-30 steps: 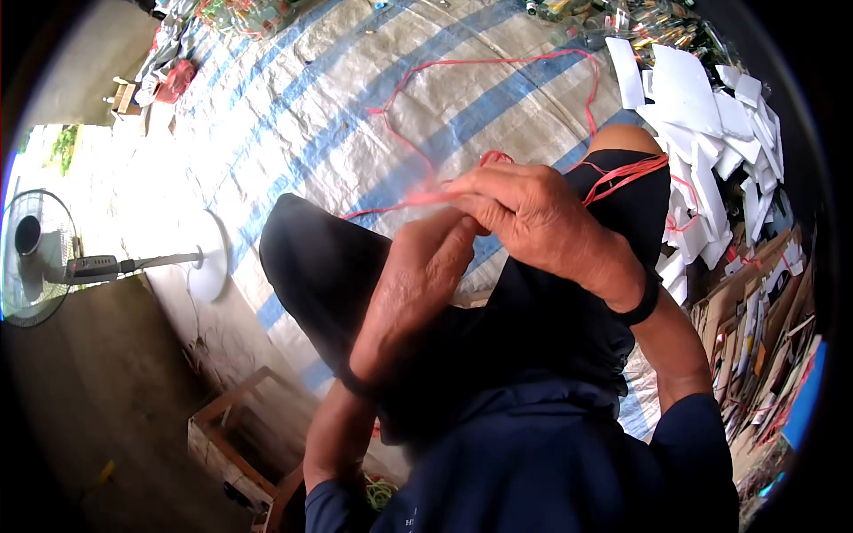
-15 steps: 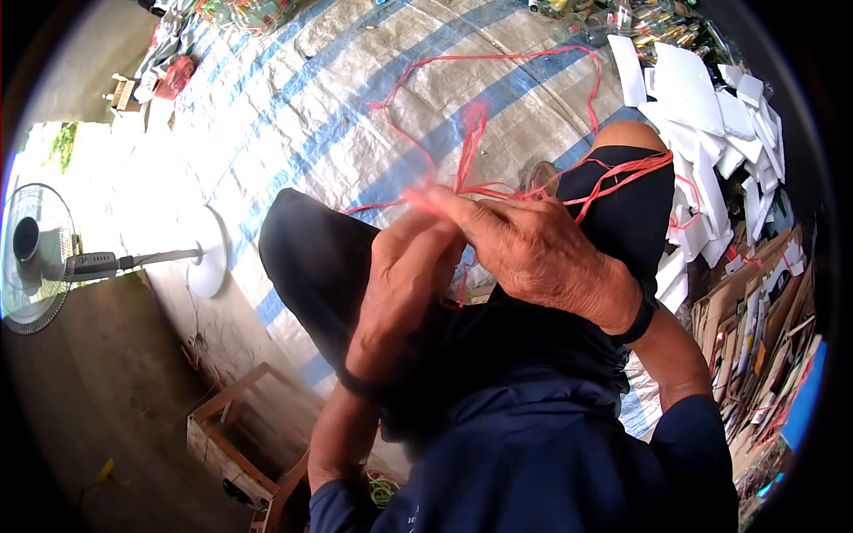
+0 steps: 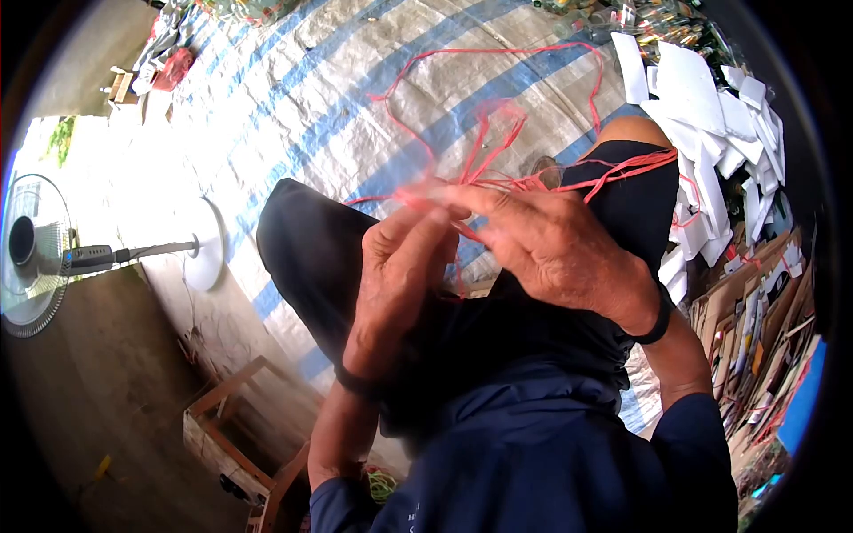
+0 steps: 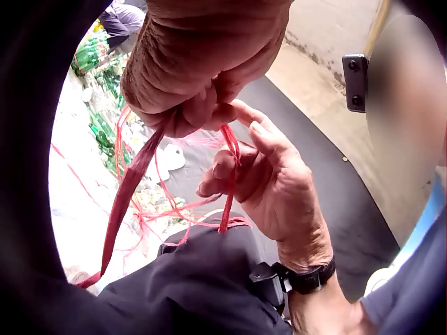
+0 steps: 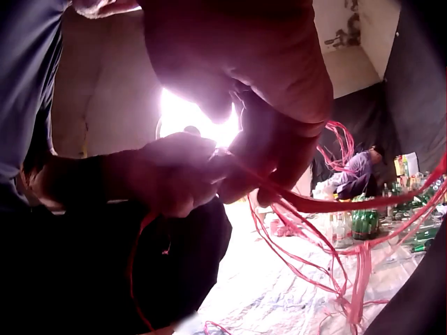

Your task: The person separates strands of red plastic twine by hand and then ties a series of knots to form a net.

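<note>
Both hands meet above the lap over red plastic twine (image 3: 635, 163). My left hand (image 3: 400, 266) pinches the twine between thumb and fingers; in the left wrist view a flat strand (image 4: 131, 188) hangs down from this hand (image 4: 206, 59). My right hand (image 3: 569, 253) lies close beside it, fingertips at the left hand's fingers. The right wrist view shows twine strands (image 5: 314, 204) running out from beneath the right hand's (image 5: 251, 77) curled fingers. The exact pinch point is hidden behind the fingers. More strands lie over the right knee and loop onto the striped sheet (image 3: 355, 107).
White foam pieces (image 3: 689, 84) are heaped at the right, with stacked flattened cardboard (image 3: 755, 311) below them. Bottles (image 3: 622, 18) lie at the far right. A standing fan (image 3: 40, 253) and a wooden frame (image 3: 227, 435) are at the left. Another person (image 5: 356, 171) sits among bottles.
A bundle of twine loops has come into sight beyond the hands and spread apart. The hands stay together, with the right hand's fingers shifting slightly and the left rising a little.
</note>
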`<state>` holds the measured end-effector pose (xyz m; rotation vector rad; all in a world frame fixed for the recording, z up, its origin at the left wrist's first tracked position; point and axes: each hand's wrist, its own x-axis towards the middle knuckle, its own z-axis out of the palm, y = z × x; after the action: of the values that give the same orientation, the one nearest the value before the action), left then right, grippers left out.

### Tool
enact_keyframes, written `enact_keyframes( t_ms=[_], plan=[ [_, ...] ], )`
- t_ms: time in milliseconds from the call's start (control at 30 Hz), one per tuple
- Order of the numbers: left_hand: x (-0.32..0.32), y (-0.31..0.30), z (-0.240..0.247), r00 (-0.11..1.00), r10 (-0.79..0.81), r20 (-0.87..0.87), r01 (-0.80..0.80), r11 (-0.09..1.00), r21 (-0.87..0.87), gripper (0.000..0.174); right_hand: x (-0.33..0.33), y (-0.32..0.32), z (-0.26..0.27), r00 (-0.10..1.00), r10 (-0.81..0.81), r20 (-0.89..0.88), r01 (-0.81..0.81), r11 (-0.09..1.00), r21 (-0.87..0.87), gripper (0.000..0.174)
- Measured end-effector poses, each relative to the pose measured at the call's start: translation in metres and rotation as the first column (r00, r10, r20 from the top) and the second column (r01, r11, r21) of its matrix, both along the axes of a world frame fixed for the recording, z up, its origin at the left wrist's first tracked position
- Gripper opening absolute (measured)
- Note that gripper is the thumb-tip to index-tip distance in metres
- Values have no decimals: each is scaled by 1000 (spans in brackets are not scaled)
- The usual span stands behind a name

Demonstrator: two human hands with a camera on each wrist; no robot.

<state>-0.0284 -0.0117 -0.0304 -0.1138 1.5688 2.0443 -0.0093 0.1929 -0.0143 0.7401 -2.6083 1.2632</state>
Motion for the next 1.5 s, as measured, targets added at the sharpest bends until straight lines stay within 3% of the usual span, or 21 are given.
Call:
enact_keyframes(
  t_ms=[133,200,267,333,400,467,600,667,800,833,867,933,1000,1033,1133,1233,1300,1333,1400,1500],
  plan=[
    [1,-2,-2,999,-48,-26,47,999,-21,24,-2,8,15,991,-128,-43,131,986,101,34],
    [1,0,1,997,-61,-39,59,998,-36,24,-11,6,16,944,-149,-296,164,986,29,28],
    [2,1,4,996,-76,-50,74,996,-51,24,-13,4,23,929,-121,-349,140,990,28,32],
    [2,3,6,995,-85,-48,81,994,-77,24,-11,2,29,950,-18,-312,97,966,239,49],
    [2,5,10,991,-110,-71,101,989,-109,23,-13,2,18,942,-24,-336,99,973,209,47],
    [3,7,11,987,-131,-92,117,983,-142,23,-13,5,14,980,13,-200,28,979,200,34],
    [3,9,13,984,-144,-105,123,975,-183,21,-15,7,14,991,23,-129,11,968,251,18],
    [2,8,12,980,-169,-101,144,966,-215,21,-17,7,10,997,50,57,-52,998,36,6],
    [0,10,10,966,-221,-136,168,932,-321,23,-24,15,2,992,119,37,-119,993,-1,11],
    [0,10,9,965,-223,-135,165,925,-343,23,-24,17,3,947,103,304,-76,992,-98,14],
    [0,11,7,966,-224,-130,169,924,-342,23,-24,19,3,830,107,547,-9,984,-179,17],
    [1,12,3,968,-191,-162,121,923,-365,24,-25,20,8,783,136,608,8,974,-228,19],
    [0,14,6,969,-187,-159,117,923,-367,23,-22,20,21,631,159,760,120,947,-298,19],
    [0,14,6,970,-182,-162,112,923,-369,23,-20,20,15,628,159,762,121,947,-297,19],
    [0,15,1,970,-165,-179,91,929,-359,22,-17,21,-2,709,194,678,112,918,-379,18],
    [0,13,-3,962,-218,-164,145,918,-370,22,-11,18,5,720,135,681,112,945,-306,15],
    [1,15,-7,963,-191,-187,115,928,-355,21,-10,15,18,709,-1,705,102,990,-101,13],
    [2,16,-9,964,-163,-208,84,936,-341,21,-9,17,12,709,-2,705,104,989,-101,13],
    [4,16,-10,967,-157,-199,85,940,-330,21,-7,20,-5,934,43,356,-25,998,-54,13],
    [3,15,-8,968,-174,-179,106,936,-335,21,-8,20,-8,908,-39,417,84,993,-88,14]
  ],
)
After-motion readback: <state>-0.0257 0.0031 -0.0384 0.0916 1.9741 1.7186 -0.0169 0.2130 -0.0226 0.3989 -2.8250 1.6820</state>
